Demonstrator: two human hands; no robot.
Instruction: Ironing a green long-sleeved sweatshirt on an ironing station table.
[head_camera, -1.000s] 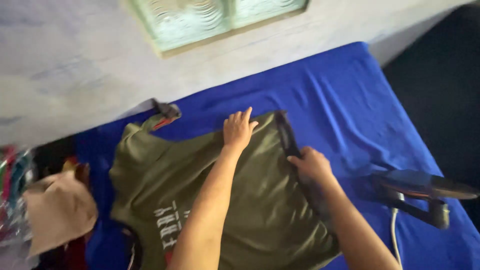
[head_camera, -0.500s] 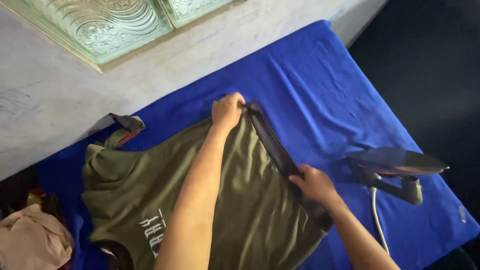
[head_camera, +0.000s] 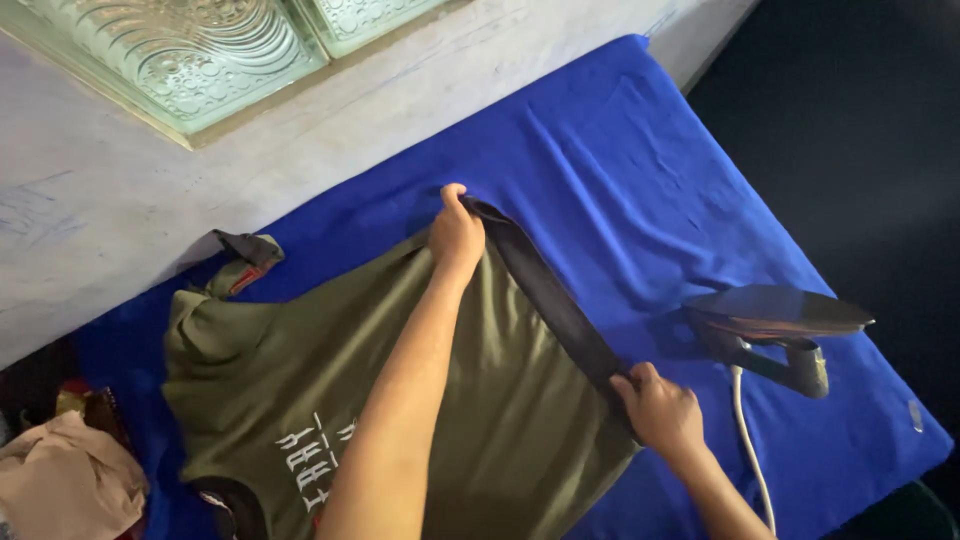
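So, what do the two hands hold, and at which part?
Both hold the olive T-shirt by its dark hem band: left hand at the far corner, right hand at the near end.

— What is that on the surface (head_camera: 640, 190)?

— An olive-green shirt (head_camera: 300, 380), spread flat on the blue cover, with pale lettering near its lower edge.

— And the dark strip?

— That is its dark hem band (head_camera: 555, 300), running slantwise along the shirt's right side and pulled straight. The far end is pinched in the left hand (head_camera: 457, 232), the near end in the right hand (head_camera: 660, 410).

— Any sleeves showing?

— One, crumpled at the far left, with a dark cuff (head_camera: 250, 250).
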